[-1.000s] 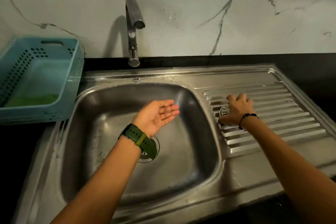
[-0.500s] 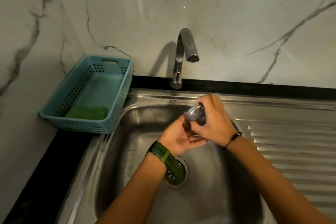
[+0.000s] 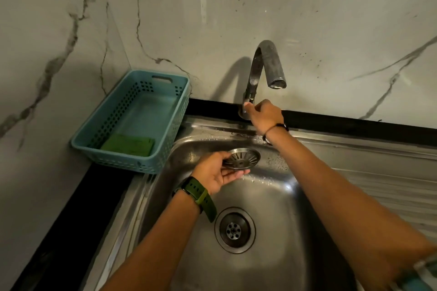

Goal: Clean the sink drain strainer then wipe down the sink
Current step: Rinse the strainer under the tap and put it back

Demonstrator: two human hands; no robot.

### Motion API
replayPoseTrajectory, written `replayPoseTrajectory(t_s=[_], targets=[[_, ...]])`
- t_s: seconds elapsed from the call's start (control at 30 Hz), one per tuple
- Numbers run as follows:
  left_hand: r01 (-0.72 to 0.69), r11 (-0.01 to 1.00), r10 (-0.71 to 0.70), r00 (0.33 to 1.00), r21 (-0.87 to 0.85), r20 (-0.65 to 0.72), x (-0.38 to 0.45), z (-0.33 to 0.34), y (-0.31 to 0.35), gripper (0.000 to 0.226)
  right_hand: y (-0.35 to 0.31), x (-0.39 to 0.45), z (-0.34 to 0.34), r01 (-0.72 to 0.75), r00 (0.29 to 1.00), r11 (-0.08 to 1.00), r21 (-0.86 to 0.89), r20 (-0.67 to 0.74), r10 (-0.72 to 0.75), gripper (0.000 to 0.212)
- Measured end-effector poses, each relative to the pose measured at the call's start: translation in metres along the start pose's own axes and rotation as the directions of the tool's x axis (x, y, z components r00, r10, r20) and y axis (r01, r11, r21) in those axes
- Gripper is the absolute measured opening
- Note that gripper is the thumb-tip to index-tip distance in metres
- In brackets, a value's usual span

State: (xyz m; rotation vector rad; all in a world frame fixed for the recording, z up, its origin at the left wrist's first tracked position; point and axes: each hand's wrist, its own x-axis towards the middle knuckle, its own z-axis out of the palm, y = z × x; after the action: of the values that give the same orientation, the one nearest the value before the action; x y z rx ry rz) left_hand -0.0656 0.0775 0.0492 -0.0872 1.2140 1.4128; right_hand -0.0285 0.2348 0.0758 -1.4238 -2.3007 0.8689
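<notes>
Off comes the right hand (image 3: 264,112) from the strainer (image 3: 241,158) it shared half a second ago, and it has gone up to the base of the tap (image 3: 256,78), fingers curled around the handle there at the back edge of the sink (image 3: 295,208). That leaves the left hand (image 3: 218,173) with the strainer alone, palm up, thumb pinching the near rim and fingers cupped loosely beneath, holding it tilted over the basin, below and a touch left of the spout. From the head view, no water shows at the spout; droplets fleck the steel behind the strainer. Down in the sink floor, nearer the camera than the strainer, the open drain (image 3: 235,230) sits uncovered, partly crossed by the left wrist's green watch strap (image 3: 199,196). Left of the sink, tight in the wall corner, a blue basket (image 3: 132,165) holds a green scouring pad (image 3: 128,145). Right of the basin runs the ribbed draining board (image 3: 387,186), with the right forearm reaching across its near corner.
</notes>
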Motion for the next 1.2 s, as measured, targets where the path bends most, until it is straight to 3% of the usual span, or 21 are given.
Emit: replayPoseTrajectory(t_s=[0.1,0.2,0.5,0.6,0.83,1.03,1.1,1.2], targets=[[-0.026,1.000,0.026,0.999,0.007,-0.019,0.002,0.000,0.003,0.014,-0.007,0.022,0.012,-0.062,0.998,0.998,-0.022,0.012,0.062,0.056],[-0.049,0.998,0.050,0.998,0.032,-0.036,0.004,-0.001,0.007,0.019,-0.014,0.032,0.013,-0.072,0.997,0.996,-0.049,-0.030,0.070,0.047],[-0.091,0.992,0.097,0.993,0.089,-0.070,0.005,0.000,0.002,0.017,-0.019,0.030,0.012,-0.021,0.998,0.990,-0.137,-0.055,0.013,0.033],[-0.088,0.990,0.096,0.993,0.110,-0.074,0.004,0.003,-0.004,0.016,-0.015,0.024,0.012,0.067,0.994,0.968,-0.240,-0.067,-0.085,0.030],[-0.077,0.989,0.089,0.992,0.125,-0.088,0.001,0.012,-0.011,0.013,-0.021,0.023,0.009,0.314,0.941,0.715,-0.624,0.104,-0.322,0.023],[-0.076,0.985,0.085,0.995,0.153,-0.051,-0.001,0.014,-0.015,0.013,-0.020,0.028,0.005,0.439,0.879,0.547,-0.713,0.214,-0.426,0.021],[-0.066,0.986,0.074,0.996,0.152,-0.046,0.001,0.016,-0.017,0.012,-0.019,0.026,0.003,0.458,0.871,0.548,-0.699,0.229,-0.435,0.024],[-0.060,0.986,0.067,0.997,0.153,-0.041,0.004,0.020,-0.020,0.014,-0.016,0.019,-0.007,0.414,0.909,0.733,-0.539,0.207,-0.361,0.037]])
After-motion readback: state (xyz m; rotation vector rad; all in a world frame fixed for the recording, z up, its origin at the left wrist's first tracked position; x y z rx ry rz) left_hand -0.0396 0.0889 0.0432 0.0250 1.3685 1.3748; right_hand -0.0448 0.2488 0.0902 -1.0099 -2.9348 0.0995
